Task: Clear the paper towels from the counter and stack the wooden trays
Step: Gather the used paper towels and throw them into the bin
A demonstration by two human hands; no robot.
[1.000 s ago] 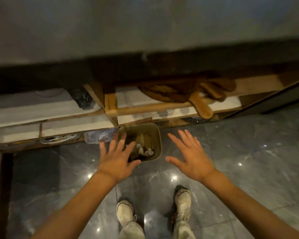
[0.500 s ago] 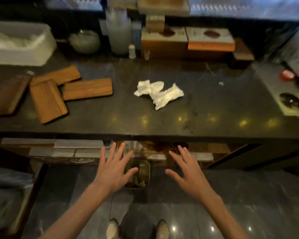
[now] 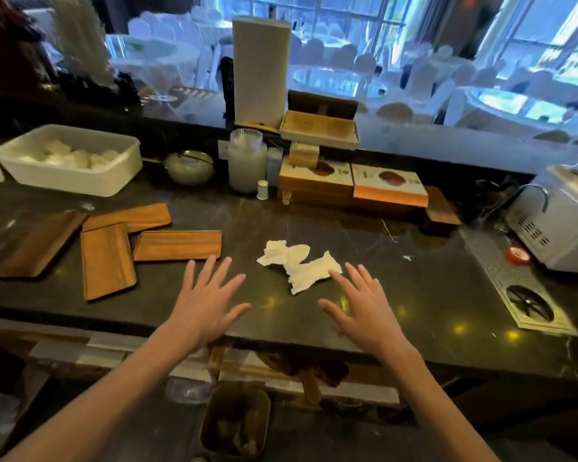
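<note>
In the head view, no writing can be read; the printing on the two flat boxes at the back of the counter is too blurred to make out. Two crumpled white paper towels are seen lying on the dark counter near its middle, touching each other. Four wooden trays are counted at the left, all shallow, rectangular and brown, with rounded corners. The darkest tray is laid at the far left, a second tray behind, a third tray overlapping the second one's front edge, and a fourth tray just beside the third, nearest the towels.

Both hands are held flat over the front of the counter, palms down, with fingers spread and nothing gripped. The left hand is placed between the fourth tray and the towels. The right hand is placed just beside the nearer towel, its forefinger at the towel's edge; whether it touches cannot be told.

A white tub is set at the back left, and a small bin is seen on the floor below the counter.
</note>
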